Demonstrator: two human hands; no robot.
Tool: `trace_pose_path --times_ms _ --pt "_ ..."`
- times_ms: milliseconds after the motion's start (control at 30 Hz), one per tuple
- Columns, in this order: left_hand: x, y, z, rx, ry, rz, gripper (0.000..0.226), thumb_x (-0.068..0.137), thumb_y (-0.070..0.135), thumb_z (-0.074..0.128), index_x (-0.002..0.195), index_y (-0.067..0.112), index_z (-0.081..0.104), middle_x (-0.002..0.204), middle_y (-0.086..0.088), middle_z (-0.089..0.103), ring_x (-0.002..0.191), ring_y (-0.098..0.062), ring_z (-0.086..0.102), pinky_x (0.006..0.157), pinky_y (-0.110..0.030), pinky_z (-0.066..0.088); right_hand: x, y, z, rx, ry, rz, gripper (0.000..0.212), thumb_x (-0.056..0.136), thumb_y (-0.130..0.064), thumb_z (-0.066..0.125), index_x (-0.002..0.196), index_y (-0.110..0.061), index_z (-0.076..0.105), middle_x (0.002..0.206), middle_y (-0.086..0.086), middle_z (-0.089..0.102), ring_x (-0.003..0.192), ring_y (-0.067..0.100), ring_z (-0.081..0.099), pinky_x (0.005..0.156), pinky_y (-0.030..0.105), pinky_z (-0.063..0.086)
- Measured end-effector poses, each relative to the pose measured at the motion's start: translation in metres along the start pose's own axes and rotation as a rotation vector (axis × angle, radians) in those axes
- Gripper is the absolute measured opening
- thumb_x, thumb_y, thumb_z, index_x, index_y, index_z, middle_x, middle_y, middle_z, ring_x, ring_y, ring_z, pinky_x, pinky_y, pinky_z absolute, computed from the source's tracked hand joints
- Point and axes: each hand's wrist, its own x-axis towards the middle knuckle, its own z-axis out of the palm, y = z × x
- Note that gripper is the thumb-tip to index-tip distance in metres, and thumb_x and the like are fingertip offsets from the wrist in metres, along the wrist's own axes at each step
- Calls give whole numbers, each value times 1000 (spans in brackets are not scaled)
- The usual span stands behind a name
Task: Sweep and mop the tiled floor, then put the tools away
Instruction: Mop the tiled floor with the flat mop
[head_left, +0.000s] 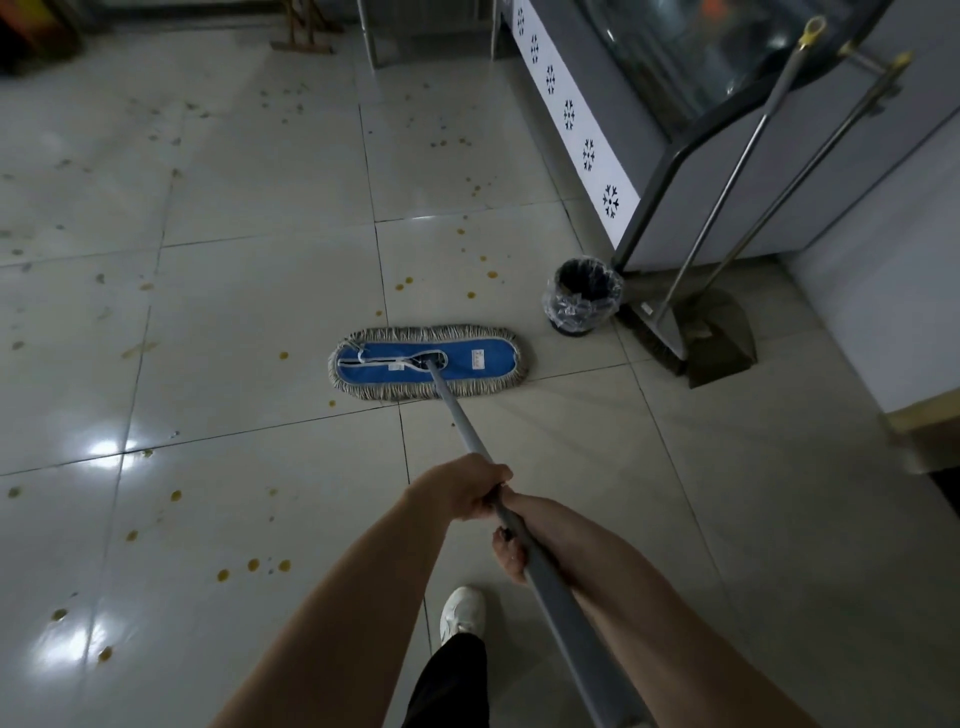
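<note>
The left grip (462, 491) is closed round the grey mop handle (470, 434) just below the middle of the frame. The right grip (511, 553) wraps the same handle just beneath it, fingers curled round from behind. The handle runs up to the blue mop head (467, 358), which lies flat on the tiled floor (234, 338) at centre frame. Yellow spots (283, 356) dot the tiles left of the head, above it and towards the lower left. A lined bin (582, 296) stands right of the head, with a broom (732, 182) and dustpan (724, 335) leaning at the cabinet beyond. Mopping looks to be the step in hand. The next stroke likely calls for pushing the flat head leftward over the nearest spots.
</note>
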Motion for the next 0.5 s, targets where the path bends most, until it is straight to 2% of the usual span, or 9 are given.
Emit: trace_pose_path --times_ms 100,233,367,500 --pt "-14 -26 13 24 19 7 23 98 12 45 76 7 41 66 -5 41 53 -10 42 36 -14 43 -7 29 -11 -78 11 -77 40 102 -36 34 77 -5 41 44 7 42 22 11 40 27 12 32" --pt "-34 -68 34 31 29 10 22 99 14 44 77 8 43 67 -4 43 54 -10 44 42 -16 43 -19 72 -27 -123 24 -76 37 102 -35 37 82 -5 42 57 9 40 23 11 40 26 12 32" --pt "-55 -121 63 22 43 11 23 99 15 45 77 8 43 66 -5 44 54 -12 44 51 -20 44 -31 126 -50 -141 69 -84 38 100 -37 43 77 -7 43 57 7 38 28 10 41 27 12 32" --pt "-75 -166 87 -8 37 17 22 98 15 45 77 9 42 67 -5 43 54 -12 44 46 -20 44 -47 172 -72 -171 57 -33 42 98 -40 46 73 -5 43 48 6 42 25 11 42 29 12 35"
